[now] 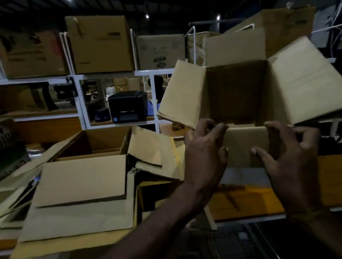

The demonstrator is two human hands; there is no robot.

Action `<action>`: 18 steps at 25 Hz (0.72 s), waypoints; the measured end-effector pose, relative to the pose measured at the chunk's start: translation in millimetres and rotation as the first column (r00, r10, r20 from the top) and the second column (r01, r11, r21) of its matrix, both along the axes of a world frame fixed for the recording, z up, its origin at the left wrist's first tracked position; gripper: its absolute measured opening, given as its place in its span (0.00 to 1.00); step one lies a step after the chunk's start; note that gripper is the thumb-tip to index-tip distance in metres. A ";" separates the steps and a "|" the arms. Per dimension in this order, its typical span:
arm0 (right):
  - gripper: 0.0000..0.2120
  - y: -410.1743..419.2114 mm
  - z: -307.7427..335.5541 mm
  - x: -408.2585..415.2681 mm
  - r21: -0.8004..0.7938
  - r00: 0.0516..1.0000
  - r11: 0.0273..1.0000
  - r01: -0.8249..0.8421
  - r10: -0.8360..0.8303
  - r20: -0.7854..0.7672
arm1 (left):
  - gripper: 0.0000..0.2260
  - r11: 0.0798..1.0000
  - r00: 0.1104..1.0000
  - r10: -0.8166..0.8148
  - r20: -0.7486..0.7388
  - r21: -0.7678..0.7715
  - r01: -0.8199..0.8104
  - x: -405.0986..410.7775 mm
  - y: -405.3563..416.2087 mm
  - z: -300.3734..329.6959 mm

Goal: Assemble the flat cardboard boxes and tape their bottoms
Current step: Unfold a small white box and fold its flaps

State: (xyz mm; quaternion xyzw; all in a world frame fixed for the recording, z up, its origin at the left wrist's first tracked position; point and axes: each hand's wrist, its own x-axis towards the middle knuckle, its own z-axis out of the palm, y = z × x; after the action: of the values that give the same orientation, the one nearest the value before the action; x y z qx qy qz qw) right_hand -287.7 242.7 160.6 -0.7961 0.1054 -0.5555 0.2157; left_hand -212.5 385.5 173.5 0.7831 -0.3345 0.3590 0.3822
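At the left of the frame an assembled box (92, 143) is sitting open on the desk (341, 188) among a heap of flat cardboard sheets (76, 216); neither hand is touching these.

Right of centre, the left hand (203, 160) is gripping the near wall of the open cardboard box (239, 94), which is being held up above the desk in the centre-right of the frame. Its fingers are curling over the near rim at the left corner, with the thumb pressing the outside of the near flap (247, 146), so this grip is clamped on the cardboard.

The box's mouth is facing the camera, its inside dark. Its left flap (180, 92) is splaying out toward the middle of the frame, its right flap (313, 79) toward the right edge, and the far flap is standing up behind. The box's long axis seems to be running left to right, across both hands.

Further right, the right hand (289, 156) is holding the same near flap at its right corner, fingers hooked round the edge and thumb on the outer face, likewise clamped. Both hands are lying on the near side, about equally close, with the box reaching up and away from them. Any turn of the box to bring its bottom round would probably pivot on this near edge.
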 end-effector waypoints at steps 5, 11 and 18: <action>0.28 101.8 32.4 42.3 -0.014 0.995 1.000 -0.015 0.016 0.099 | 0.22 0.999 0.997 0.025 0.079 -0.028 -0.023 35.1 105.4 39.0; 0.29 221.2 54.3 96.9 -0.032 0.985 0.997 -0.075 0.079 0.156 | 0.23 0.996 0.990 0.075 0.117 -0.064 -0.067 81.3 228.2 57.1; 0.29 318.6 61.6 143.0 -0.094 0.967 0.985 -0.143 0.160 0.201 | 0.24 0.981 0.975 0.176 0.138 -0.111 -0.161 116.3 330.7 59.1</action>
State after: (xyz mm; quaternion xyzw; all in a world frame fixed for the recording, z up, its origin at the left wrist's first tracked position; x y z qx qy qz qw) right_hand -144.7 561.3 222.2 -0.7475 -0.0008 -0.6210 0.2359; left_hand -96.2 716.2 232.6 0.7601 -0.2759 0.4632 0.3627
